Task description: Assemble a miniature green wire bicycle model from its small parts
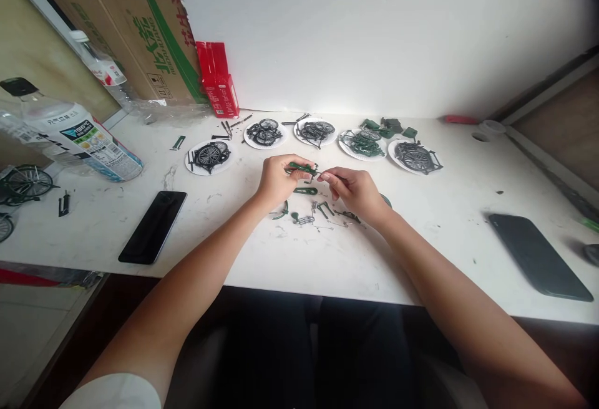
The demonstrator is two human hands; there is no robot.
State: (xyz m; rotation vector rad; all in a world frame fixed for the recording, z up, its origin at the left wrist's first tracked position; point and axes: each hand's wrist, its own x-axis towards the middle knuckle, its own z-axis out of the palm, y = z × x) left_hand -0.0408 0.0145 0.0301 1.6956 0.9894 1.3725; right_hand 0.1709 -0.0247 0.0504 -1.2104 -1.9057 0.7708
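My left hand (pixel 279 178) is closed on a small green model-bicycle part (pixel 298 166), held just above the white table (pixel 290 259). Between the thumb and fingers of my right hand (pixel 350 189) is a thin dark rod (pixel 322 176). Its tip points at the green part; whether they touch I cannot tell. Under my hands lie loose model-bicycle pieces: a green elongated piece (pixel 306 191), a curved green piece (pixel 281 211), a small metal rack (pixel 305 219) and several thin green bits (pixel 324 209).
Paper plates with small bicycle parts stand behind my hands, one with black wheels (pixel 210 157), one with green pieces (pixel 364 144). A phone (pixel 152 227) lies left, a dark flat slab (pixel 540 256) right. A large bottle (pixel 88 138), red box (pixel 219 81) and cardboard carton (pixel 126 28) stand left.
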